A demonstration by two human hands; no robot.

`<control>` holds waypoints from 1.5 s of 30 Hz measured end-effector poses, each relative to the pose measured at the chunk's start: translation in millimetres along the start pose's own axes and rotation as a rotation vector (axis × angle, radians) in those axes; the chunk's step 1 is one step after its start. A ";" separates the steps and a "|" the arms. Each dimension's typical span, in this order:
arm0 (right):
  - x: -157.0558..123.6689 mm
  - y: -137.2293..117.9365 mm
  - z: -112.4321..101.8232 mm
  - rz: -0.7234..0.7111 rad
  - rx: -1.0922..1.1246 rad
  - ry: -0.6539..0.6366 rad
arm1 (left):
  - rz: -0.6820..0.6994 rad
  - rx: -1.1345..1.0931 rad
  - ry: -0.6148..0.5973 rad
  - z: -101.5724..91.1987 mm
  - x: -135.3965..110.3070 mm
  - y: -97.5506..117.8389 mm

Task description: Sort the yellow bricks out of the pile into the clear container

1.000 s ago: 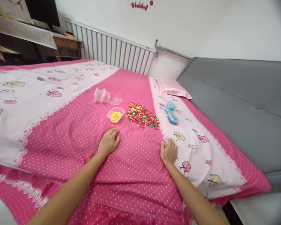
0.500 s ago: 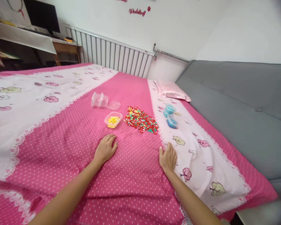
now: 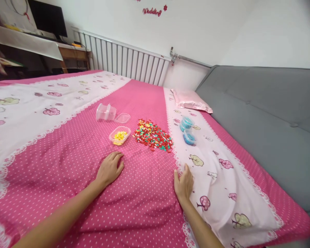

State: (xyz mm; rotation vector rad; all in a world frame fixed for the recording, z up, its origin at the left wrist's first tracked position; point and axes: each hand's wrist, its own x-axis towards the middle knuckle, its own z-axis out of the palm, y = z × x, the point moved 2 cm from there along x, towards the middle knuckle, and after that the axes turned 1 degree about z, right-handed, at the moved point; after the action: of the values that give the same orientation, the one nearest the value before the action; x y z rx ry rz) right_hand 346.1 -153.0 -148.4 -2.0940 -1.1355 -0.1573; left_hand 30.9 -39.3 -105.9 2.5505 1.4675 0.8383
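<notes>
My left hand [image 3: 110, 167] rests palm down on the pink dotted bedsheet [image 3: 134, 206], fingers stretched out and nothing in it. Just beyond it stands a clear plastic tub [image 3: 113, 138] with yellow capsule-like pieces [image 3: 121, 135] inside. To the right of that tub lies a loose pile of small capsule-like pieces [image 3: 153, 136], mostly red, with green, white and yellow among them. My right hand [image 3: 184, 182] lies on the lace border of the sheet, thumb and fingers apart, holding nothing. Farther off are two clear tubs with blue contents, a lighter one [image 3: 186, 123] and a darker one [image 3: 189, 137].
Behind the yellow tub, clear empty-looking tubs [image 3: 105, 112] lie beside a flat clear lid [image 3: 122, 118]. A pink satin pillow [image 3: 191, 100] sits farther back. The grey padded headboard [image 3: 268, 113] bounds the right side, a white railing [image 3: 121, 57] the far edge. A monitor [image 3: 48, 19] stands far left.
The view has shifted slightly, so the tubs and pile appear a little lower and more to the left. Both hands still lie open on the sheet; nothing was picked up.
</notes>
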 end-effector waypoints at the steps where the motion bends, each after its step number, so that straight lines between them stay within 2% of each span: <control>1: 2.4 1.4 0.3 0.030 0.027 -0.006 | 0.003 -0.019 -0.002 0.6 4.7 2.9; 5: 29.5 -10.5 0.3 0.058 0.168 -0.073 | 0.018 -0.155 0.012 5.4 41.5 26.3; 8: 69.8 -43.4 -3.6 -0.035 0.282 -0.138 | 0.020 -0.357 0.113 8.4 87.6 52.0; 10: 101.8 -73.6 -5.6 -0.140 0.335 -0.259 | -0.025 -0.510 0.161 11.0 123.5 67.5; 14: 161.1 -129.9 -0.8 -0.330 0.286 -0.582 | -0.329 -0.935 0.224 20.3 191.7 81.3; 16: 184.2 -147.7 7.3 -0.391 0.184 -0.628 | -0.449 -1.183 0.234 26.4 217.9 80.7; 19: 204.7 -158.7 28.6 -0.406 0.082 -0.680 | -0.529 -1.350 0.259 34.6 241.2 73.1; 22: 208.0 -155.7 53.1 -0.357 0.066 -0.697 | -0.543 -1.368 0.283 41.4 244.2 62.6; 26: 199.3 -144.2 74.5 -0.309 -0.017 -0.743 | -0.619 -1.404 0.266 46.8 231.1 51.8; 32: 198.8 -130.3 71.2 -0.256 -0.203 -0.807 | -0.718 -1.471 0.201 45.7 222.5 48.3; 35: 199.4 -127.6 72.1 -0.201 -0.290 -0.868 | -0.817 -1.561 0.098 51.7 221.4 51.1; 39: 196.9 -131.1 84.3 -0.220 -0.373 -0.909 | -0.966 -1.701 -0.057 64.3 218.4 53.2; 45: 190.4 -138.6 95.9 -0.271 -0.424 -0.902 | -1.051 -1.714 -0.035 73.2 218.5 49.5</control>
State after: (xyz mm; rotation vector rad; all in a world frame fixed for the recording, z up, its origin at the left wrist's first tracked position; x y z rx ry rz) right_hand 332.7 85.3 -60.8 -2.4335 -2.0567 0.5204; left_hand 191.0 127.7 -60.4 0.4573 0.9326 1.0086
